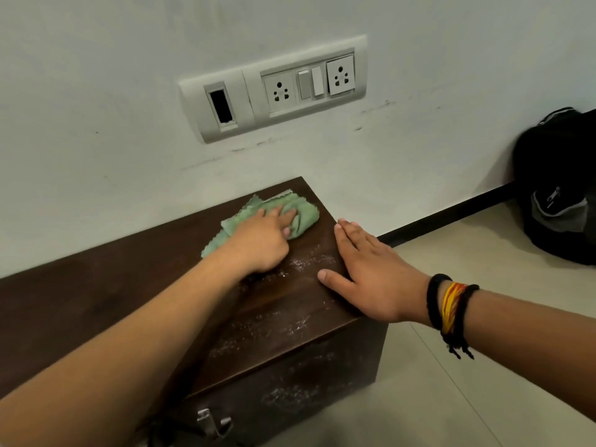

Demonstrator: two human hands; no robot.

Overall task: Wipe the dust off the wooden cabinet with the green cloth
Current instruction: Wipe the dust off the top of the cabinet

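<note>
A scuffed white wall (pixel 96 91) rises behind the scene, carrying a grey switch plate (pixel 274 88) with two sockets and a dark open slot at its left end. Pale floor tiles (pixel 483 398) run to a black skirting strip (pixel 451 214), and a black backpack (pixel 558 188) leans in the right corner, well apart from the hands. Nothing lies between the hands and the surface being cleaned.

The wooden cabinet (pixel 96 301) is dark brown and stands against the wall. White dust (pixel 306 261) speckles its top near the right end and streaks its front face; a metal latch (pixel 209 421) shows low on the front.

The green cloth (pixel 303 217) lies bunched on the cabinet top near the back right corner, its zigzag edge trailing toward the left.

The left hand (pixel 258 246) reaches across the top and presses down on the cloth, fingers curled into its folds, its grip clenched on the fabric. The right hand (pixel 371 275) lies flat, fingers together and grip released, along the cabinet's right edge, thumb spread onto the top. Black, yellow and red threads (pixel 451 304) circle its wrist.
</note>
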